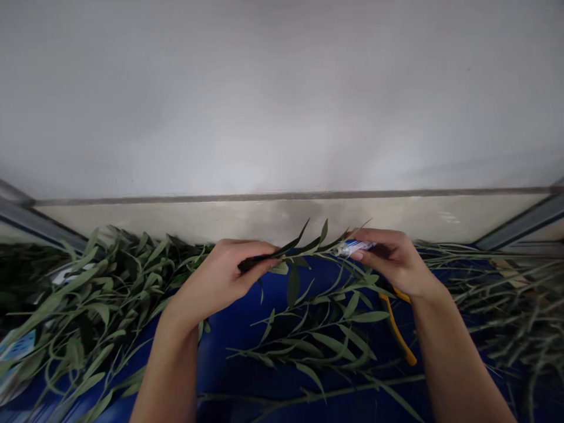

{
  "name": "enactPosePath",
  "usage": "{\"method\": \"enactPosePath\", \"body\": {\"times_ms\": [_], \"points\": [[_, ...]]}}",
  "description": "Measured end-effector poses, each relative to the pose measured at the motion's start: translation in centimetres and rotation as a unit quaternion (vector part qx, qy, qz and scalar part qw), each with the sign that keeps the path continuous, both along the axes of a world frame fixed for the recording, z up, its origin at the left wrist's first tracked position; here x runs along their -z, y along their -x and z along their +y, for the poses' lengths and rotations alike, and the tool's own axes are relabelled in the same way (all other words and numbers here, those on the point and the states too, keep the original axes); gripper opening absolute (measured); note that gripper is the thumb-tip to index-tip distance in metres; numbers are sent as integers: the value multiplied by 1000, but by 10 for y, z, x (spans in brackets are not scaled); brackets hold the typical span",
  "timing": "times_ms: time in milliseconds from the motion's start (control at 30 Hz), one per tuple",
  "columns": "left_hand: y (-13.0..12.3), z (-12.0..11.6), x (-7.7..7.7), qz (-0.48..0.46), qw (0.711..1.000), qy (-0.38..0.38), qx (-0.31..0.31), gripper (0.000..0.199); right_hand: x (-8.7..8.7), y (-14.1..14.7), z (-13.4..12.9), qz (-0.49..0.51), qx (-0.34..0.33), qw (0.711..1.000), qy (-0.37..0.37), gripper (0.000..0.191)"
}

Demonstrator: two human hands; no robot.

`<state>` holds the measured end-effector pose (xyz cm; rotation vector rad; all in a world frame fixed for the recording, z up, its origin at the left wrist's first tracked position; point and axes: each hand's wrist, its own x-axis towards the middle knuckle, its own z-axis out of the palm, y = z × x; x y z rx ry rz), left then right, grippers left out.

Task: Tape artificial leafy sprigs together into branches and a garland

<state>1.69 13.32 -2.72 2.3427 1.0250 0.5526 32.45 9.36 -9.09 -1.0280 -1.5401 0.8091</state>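
Near the middle, my left hand (pixel 233 273) pinches a leafy green sprig (pixel 304 247) between thumb and fingers, held raised in front of the pale wall's base. The sprig's other end meets a small clear wrapper with blue and white print (pixel 356 247), which my right hand (pixel 392 255) grips between thumb and fingertips. Below both hands, cut leafy branches (pixel 326 346) lie on a blue surface (pixel 229 329). Yellow-orange tool handles (pixel 399 338) show beneath my right hand; the tool's head is hidden.
A large heap of leafy branches (pixel 101 299) fills the left side, with printed blue and white packaging (pixel 17 346) at its edge. Thin bare-looking stems (pixel 520 317) pile up on the right. A pale wall (pixel 282 106) rises behind, between metal frame bars (pixel 520 220).
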Motion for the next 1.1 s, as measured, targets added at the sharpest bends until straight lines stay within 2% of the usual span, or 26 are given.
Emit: {"method": "enactPosePath", "body": {"times_ms": [467, 933, 1100], "points": [[1, -3, -1, 2, 1000, 10, -5, 16, -2, 0, -2, 0, -5, 1000, -8, 14], [0, -4, 0, -2, 999, -29, 17, 15, 0, -3, 1, 7, -29, 999, -31, 18], [-1, -4, -1, 1, 1000, -27, 14, 15, 2, -3, 0, 10, -26, 999, -29, 24]]}}
